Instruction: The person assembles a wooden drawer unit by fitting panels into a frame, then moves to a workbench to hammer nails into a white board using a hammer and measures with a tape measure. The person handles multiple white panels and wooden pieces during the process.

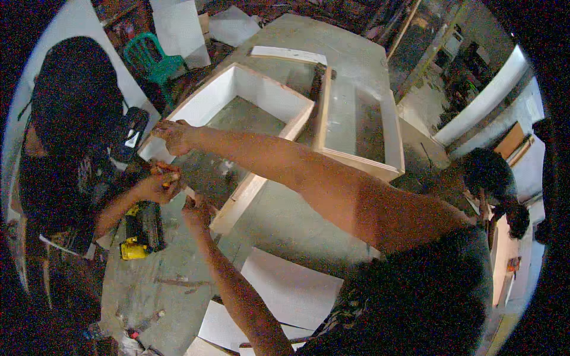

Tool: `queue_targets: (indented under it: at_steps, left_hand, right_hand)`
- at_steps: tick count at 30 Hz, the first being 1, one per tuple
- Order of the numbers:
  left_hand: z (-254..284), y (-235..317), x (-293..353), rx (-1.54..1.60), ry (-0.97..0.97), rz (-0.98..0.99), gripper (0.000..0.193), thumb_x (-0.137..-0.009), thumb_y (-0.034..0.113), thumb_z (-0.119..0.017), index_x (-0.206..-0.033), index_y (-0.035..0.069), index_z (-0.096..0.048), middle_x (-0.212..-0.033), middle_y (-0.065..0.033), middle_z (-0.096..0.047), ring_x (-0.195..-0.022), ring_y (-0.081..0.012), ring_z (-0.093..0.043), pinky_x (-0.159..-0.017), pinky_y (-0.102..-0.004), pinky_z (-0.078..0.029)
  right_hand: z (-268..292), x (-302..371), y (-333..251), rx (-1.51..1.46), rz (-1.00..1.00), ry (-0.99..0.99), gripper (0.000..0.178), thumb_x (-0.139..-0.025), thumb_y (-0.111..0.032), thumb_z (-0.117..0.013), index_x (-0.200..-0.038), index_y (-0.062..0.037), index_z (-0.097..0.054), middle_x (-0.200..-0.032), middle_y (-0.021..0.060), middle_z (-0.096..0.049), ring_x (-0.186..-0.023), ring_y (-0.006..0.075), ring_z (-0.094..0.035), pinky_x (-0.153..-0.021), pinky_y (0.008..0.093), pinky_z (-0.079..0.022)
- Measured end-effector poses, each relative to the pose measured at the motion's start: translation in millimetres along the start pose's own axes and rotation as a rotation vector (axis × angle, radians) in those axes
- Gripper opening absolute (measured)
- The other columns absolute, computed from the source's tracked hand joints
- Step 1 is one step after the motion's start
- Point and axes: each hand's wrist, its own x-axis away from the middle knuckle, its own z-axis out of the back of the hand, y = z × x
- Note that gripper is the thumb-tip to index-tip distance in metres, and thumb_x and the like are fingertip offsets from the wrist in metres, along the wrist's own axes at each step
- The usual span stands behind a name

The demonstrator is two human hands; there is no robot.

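Note:
A bottomless box frame (273,89) of white-faced boards with bare wood edges lies on the work table. My right hand (172,136), at the end of an arm stretched across the frame, is closed over its left side near the corner. Lower down, my left hand (199,210) is closed at the near end of the frame, by the end of the raw wood side. Between my hands, a co-worker's hand (161,184) holds a small orange thing I cannot make out. A yellow and black power drill (135,248) lies below that hand.
A second wooden frame (359,157) and a white board (288,54) lie farther along the table (350,38). White sheets (291,288) lie near my body. One co-worker (71,89) leans in at left; another person (490,175) is at right. A green chair (151,56) stands behind.

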Motion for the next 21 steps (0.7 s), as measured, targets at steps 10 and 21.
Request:
queue_targets:
  at_steps: [10, 21]
  left_hand:
    - [-21.9, -50.5, -42.6, -0.448, 0.038, -0.251, 0.045, -0.097, 0.042, -0.055, -0.091, 0.002, -0.074, -0.087, -0.0257, -0.071, -0.080, -0.0469, -0.068, -0.075, -0.0528, -0.054]
    - [23.4, 15.9, -29.7, -0.974, -0.342, -0.037, 0.041, -0.090, 0.036, -0.058, -0.084, -0.002, -0.071, -0.081, -0.0226, -0.072, -0.074, -0.0377, -0.072, -0.073, -0.0477, -0.058]
  right_hand:
    - [138.3, 413.5, -2.7, -0.628, -0.381, 0.113, 0.028, -0.101, -0.005, -0.060, -0.128, 0.0002, -0.060, -0.118, 0.0097, -0.065, -0.109, 0.0194, -0.063, -0.097, 0.0343, -0.052]
    - [66.0, 660.8, -98.9, -0.850, -0.575, -0.019, 0.024, -0.095, -0.007, -0.065, -0.119, -0.0031, -0.065, -0.101, 0.0094, -0.071, -0.090, 0.0174, -0.069, -0.078, 0.0331, -0.057]
